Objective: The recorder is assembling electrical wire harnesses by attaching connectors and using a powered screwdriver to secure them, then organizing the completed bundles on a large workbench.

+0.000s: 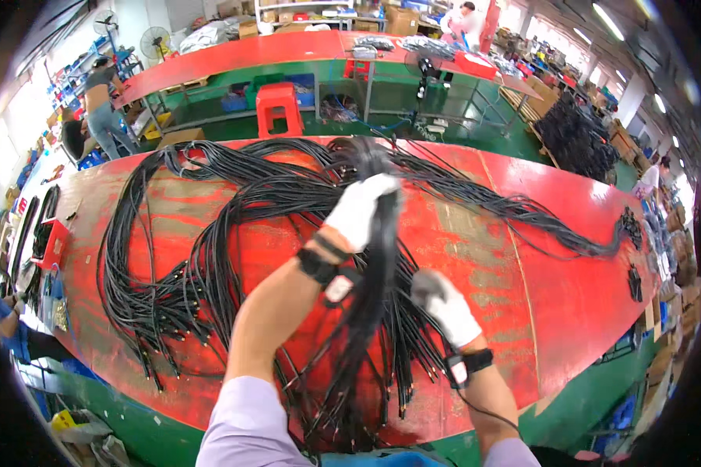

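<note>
My left hand [360, 208], in a white glove, is closed around a thick bundle of black cables [380, 261]. The bundle is lifted above the table and blurred. Its lower part hangs down toward me between my forearms. My right hand [450, 310], gloved in white with grey fingertips, is beside the hanging cables on the right. Its fingers are smeared, so whether they grip anything is unclear. More black cables [218, 241] lie in long loops to the left, their metal-tipped ends [163, 323] pointing toward the near edge. Both wrists wear dark straps.
The cables lie on a worn red table [576, 303]. Another cable bundle [522, 210] stretches to the far right. A red bin [51, 245] stands at the left edge. Beyond are a red stool [279, 109], a second red table [257, 53] and a person [103, 101].
</note>
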`<state>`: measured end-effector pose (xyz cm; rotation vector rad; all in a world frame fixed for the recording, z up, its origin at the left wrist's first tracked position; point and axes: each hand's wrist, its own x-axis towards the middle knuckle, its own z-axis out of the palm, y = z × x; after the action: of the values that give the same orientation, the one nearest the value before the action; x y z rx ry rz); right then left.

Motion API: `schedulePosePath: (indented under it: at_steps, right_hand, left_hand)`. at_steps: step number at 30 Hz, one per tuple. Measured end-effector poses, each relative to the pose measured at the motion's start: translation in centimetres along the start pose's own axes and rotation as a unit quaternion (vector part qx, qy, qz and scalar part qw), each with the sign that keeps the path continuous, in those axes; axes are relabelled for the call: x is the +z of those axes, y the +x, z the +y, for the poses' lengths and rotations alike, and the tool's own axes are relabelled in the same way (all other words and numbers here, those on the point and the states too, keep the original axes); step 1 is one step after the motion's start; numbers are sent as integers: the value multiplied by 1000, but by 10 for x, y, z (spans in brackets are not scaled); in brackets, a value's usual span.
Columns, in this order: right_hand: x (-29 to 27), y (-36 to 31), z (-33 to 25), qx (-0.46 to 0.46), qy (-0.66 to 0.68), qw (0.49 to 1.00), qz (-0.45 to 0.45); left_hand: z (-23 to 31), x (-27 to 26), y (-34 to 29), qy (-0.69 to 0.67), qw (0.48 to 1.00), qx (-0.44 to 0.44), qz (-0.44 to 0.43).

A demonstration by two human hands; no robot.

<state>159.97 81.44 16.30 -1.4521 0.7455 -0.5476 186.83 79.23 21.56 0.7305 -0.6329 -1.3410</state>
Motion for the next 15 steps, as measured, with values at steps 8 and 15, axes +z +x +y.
schedulePosePath:
  at_steps: [8,15]
  right_hand:
    - [-62,-69,-139,-223,-188,943,161]
    - [-171,-182,-138,-242,-194,892,328]
  left_hand:
    - [-19,234,-14,116,985,92,87]
    - [-93,398,-62,-74,986,149,2]
